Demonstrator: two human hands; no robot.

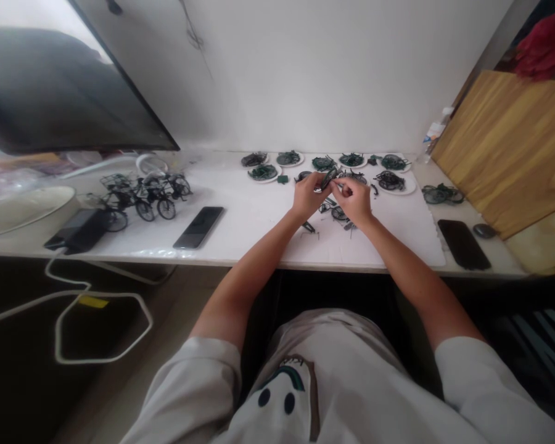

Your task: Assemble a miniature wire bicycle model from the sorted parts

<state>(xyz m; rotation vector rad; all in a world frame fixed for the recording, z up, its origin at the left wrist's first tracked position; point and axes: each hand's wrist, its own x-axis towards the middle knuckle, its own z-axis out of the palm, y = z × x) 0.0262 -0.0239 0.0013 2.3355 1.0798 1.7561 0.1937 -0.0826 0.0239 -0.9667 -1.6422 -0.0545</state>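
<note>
Between my two hands, above the white work sheet [254, 206], is a small dark model bicycle wheel [329, 178]. My left hand [308, 196] has its fingers closed on the wheel's near side. Pinched together, the fingertips of my right hand [354, 198] meet the wheel's right edge; any small part between them is too small to make out. Beneath the hands lie loose dark bicycle parts [338, 213], partly hidden by them. Plates of green and black parts [264, 172] stand behind, among them a white plate [409, 185] to the right.
Several assembled model bicycles [143, 197] stand at the left beside a black power adapter [81, 229]. A phone [198, 227] lies left of my arms, and a second phone [463, 244] lies right. A wooden board [513, 154] leans at the right; a monitor [65, 92] is at upper left.
</note>
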